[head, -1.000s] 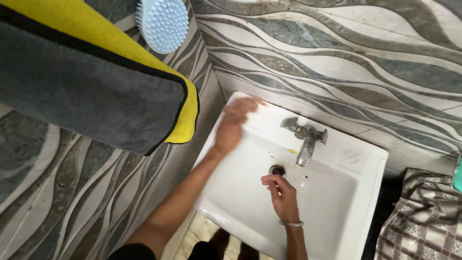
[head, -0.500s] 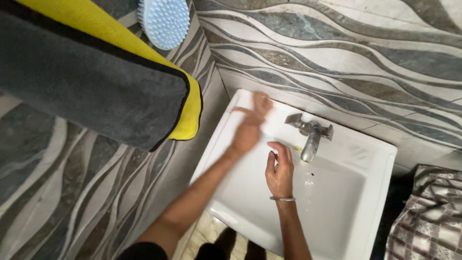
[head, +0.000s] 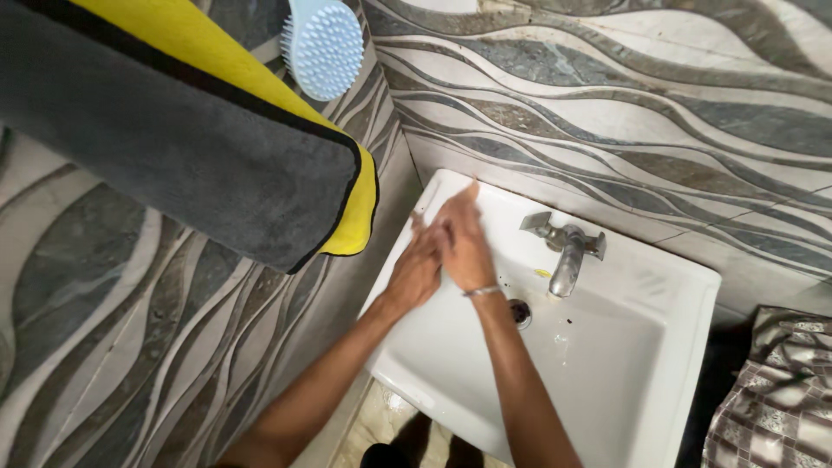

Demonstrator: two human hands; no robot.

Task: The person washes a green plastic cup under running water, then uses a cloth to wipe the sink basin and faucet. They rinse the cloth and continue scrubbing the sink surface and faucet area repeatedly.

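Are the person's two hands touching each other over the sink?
Touching. The head view shows the right hand pressed against the left hand, no gap, above the white sink.

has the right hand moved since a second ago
Yes. The right hand has gone from beside the drain up and left to the sink's back left corner, now pressed against the left hand.

My left hand and right hand press together, fingers stretched flat, over the back left corner of the white sink. The metal tap stands just right of them; a grey-and-yellow towel hangs left.
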